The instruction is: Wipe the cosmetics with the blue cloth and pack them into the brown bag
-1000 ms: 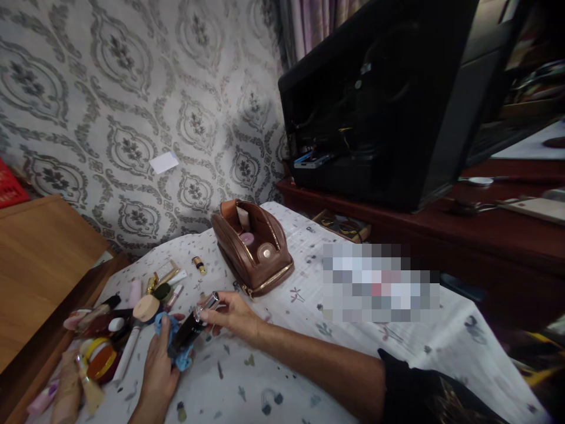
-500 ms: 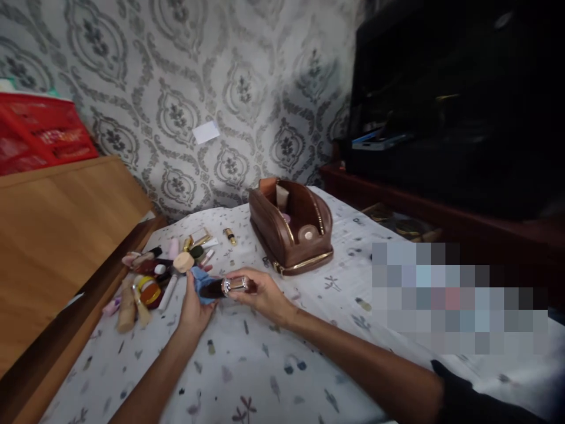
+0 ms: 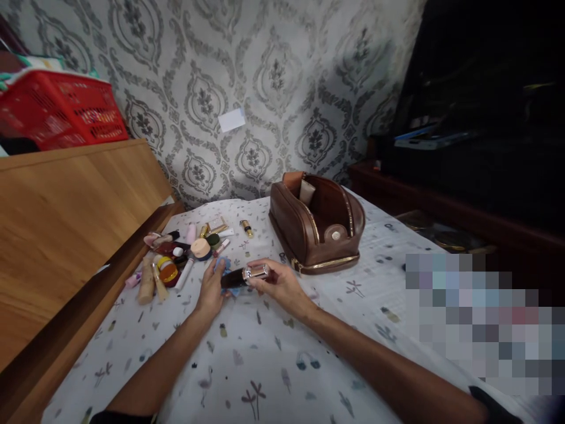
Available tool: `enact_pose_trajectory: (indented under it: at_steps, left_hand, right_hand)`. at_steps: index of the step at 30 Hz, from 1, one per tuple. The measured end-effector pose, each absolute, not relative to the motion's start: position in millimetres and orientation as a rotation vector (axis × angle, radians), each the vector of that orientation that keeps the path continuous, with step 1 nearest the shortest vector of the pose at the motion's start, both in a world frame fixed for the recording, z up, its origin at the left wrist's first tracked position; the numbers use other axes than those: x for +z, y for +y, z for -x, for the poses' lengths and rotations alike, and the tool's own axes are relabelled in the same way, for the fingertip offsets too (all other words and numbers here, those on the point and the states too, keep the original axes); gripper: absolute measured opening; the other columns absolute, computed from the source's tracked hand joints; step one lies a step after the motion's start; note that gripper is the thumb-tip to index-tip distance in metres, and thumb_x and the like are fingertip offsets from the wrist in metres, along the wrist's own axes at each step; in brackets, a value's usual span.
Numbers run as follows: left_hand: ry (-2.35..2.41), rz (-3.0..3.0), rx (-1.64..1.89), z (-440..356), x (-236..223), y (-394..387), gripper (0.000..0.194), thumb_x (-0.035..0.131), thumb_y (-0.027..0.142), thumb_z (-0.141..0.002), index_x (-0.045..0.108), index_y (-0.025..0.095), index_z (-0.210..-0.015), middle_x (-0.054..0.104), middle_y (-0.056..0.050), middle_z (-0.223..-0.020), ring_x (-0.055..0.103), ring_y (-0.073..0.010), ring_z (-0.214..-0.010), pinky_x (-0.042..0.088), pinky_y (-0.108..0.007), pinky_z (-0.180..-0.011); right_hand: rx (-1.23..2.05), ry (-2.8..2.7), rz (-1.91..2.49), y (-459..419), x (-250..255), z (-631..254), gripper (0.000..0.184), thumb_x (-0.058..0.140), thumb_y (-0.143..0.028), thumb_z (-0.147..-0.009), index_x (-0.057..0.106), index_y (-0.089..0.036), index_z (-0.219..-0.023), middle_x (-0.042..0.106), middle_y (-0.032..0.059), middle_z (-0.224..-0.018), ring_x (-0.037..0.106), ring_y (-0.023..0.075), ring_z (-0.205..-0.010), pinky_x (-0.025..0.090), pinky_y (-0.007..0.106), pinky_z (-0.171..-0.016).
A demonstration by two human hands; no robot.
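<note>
Right hand (image 3: 285,288) pinches bottle (image 3: 232,278) by its silver end, thumb and fingers closed on it. Left hand (image 3: 210,288) curls round the dark end, blue cloth (image 3: 225,263) held against it; some of its fingers hidden. Bottle sits between both hands, roughly sideways, over sheet (image 3: 238,365), nearer the person than bag (image 3: 326,253). Bag stands unzipped, pale tube (image 3: 306,192) inside. Cosmetics (image 3: 168,272) in a pile left of left hand. Small gold item (image 3: 246,228) lies apart, between pile and bag. Red basket (image 3: 83,112) on wooden panel (image 3: 88,206), far left.
</note>
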State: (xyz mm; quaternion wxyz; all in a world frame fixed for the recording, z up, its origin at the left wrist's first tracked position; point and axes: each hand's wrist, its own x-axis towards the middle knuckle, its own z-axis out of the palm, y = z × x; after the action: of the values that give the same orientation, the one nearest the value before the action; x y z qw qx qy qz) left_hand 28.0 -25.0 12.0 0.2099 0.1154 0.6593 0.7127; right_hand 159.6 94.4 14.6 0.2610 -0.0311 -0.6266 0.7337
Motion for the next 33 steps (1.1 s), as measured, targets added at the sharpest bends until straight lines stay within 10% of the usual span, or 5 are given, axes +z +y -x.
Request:
enact_pose_trajectory:
  at_steps: [9, 22, 33]
  left_hand:
    - [2.228, -1.042, 1.780, -17, 13, -31, 0.044, 0.055, 0.061, -0.086, 0.058, 0.019, -0.073, 0.052, 0.002, -0.069, 0.048, -0.0154, -0.069, 0.040, -0.023, -0.065]
    - [2.764, -1.912, 0.540, 30, -12, -34, 0.045, 0.042, 0.040, -0.097, 0.055, 0.021, -0.135, 0.056, -0.015, -0.136, 0.050, -0.0295, -0.130, 0.039, -0.050, -0.109]
    - [2.694, -1.855, 0.771, 31, 23, -15, 0.040, 0.043, 0.037, -0.095, 0.058, 0.021, -0.129, 0.064, -0.013, -0.131, 0.055, -0.0305, -0.127, 0.034, -0.055, -0.110]
  right_hand:
    - [2.042, -1.641, 0.144, 99, 15, -158, 0.046, 0.083, -0.049, -0.065, 0.066, -0.016, -0.093, 0.068, 0.0016, -0.080, 0.063, 0.0138, -0.062, 0.049, 0.025, -0.053]
    - [1.942, -1.603, 0.187, 111, 12, -154, 0.043, 0.082, -0.053, -0.063, 0.062, -0.016, -0.073, 0.061, -0.0017, -0.067, 0.054, 0.0102, -0.056, 0.045, 0.024, -0.053]
    - [1.899, -1.604, 0.189, 111, 23, -160, 0.043, 0.078, -0.054, -0.067, 0.059, -0.017, -0.074, 0.059, -0.0019, -0.066, 0.053, 0.0103, -0.055, 0.042, 0.023, -0.051]
